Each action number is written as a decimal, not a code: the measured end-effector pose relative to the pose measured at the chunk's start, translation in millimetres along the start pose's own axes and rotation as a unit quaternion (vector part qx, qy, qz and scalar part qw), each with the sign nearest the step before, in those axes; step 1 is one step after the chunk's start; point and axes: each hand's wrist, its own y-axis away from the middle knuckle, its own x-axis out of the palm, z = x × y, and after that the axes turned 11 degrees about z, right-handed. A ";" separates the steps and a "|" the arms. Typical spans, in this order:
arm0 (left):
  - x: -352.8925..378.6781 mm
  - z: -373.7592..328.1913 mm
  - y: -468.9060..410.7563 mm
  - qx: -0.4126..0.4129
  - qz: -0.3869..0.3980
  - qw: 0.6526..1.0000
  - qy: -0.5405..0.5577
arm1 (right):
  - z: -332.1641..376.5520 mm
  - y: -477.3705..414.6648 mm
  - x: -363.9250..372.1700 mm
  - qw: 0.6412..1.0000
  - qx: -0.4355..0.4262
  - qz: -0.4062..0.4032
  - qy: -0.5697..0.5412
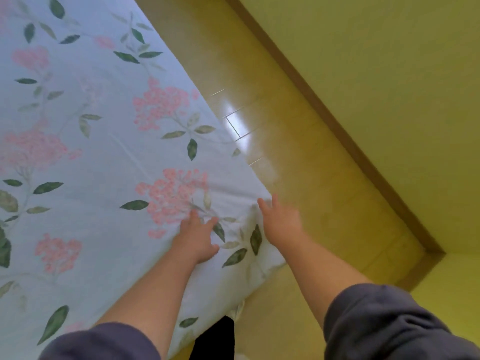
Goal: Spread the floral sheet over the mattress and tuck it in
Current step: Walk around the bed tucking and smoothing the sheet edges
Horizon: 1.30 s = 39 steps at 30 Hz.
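**Hands at the bed corner**

At the near corner of the bed, the left hand (198, 237) lies palm-down on the sheet (98, 141), fingers spread, gripping nothing. Just beside it, the right hand (281, 219) reaches over the edge, fingers loosely open, blurred. Beyond them the sheet lies flat, its edge running diagonally up-left along the floor (298, 152) and wall (389, 74).

The right hand (281, 219) is motion-blurred; the floral sheet (91, 152) hides the mattress and runs past the frame's left edge.
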 end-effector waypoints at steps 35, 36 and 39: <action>-382.9 -130.1 112.4 -0.105 -0.510 0.705 0.483 | -112.3 36.6 -483.5 0.846 -0.449 -0.261 -0.122; -389.5 -123.8 110.4 -0.106 -0.502 0.707 0.487 | -107.4 32.8 -493.0 0.850 -0.447 -0.254 -0.116; -435.2 -83.7 103.9 -0.121 -0.492 0.706 0.494 | -77.6 12.4 -551.3 0.852 -0.451 -0.245 -0.106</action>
